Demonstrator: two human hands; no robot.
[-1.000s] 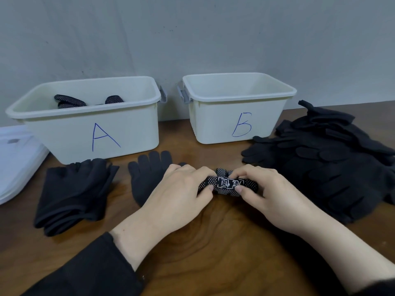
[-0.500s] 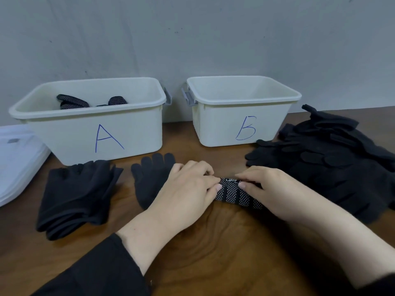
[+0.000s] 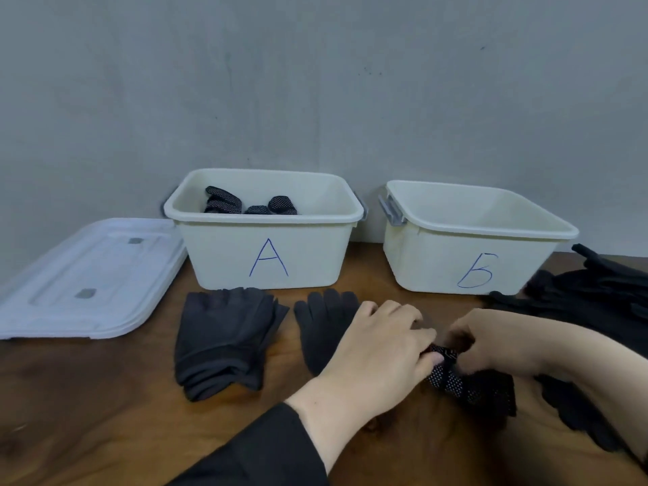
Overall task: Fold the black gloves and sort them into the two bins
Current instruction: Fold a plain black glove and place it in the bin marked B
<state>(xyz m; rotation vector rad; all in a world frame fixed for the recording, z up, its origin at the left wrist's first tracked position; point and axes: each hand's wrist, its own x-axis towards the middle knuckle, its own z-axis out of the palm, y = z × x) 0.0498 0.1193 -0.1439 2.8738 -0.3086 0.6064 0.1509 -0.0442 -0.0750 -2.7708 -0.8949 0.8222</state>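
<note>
Gripping the dotted glove (image 3: 466, 382) with both hands, we curl left hand (image 3: 378, 349) and right hand (image 3: 491, 342) fingers round its rolled end, low on the wooden table (image 3: 105, 415) before bin B (image 3: 470, 254). Bin A (image 3: 266, 247) holds folded dotted gloves (image 3: 224, 201); plain glove stack (image 3: 224, 338) sits left, loose pile (image 3: 596, 299) right.

Wooden table (image 3: 105, 408) carries bins (image 3: 266, 261), gloves (image 3: 224, 342), lids (image 3: 87, 282).

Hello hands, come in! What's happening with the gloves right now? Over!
Left hand and right hand both grip dotted glove, mid-fold. Bin A holds dotted gloves; bin B looks empty. Nothing blocking.
</note>
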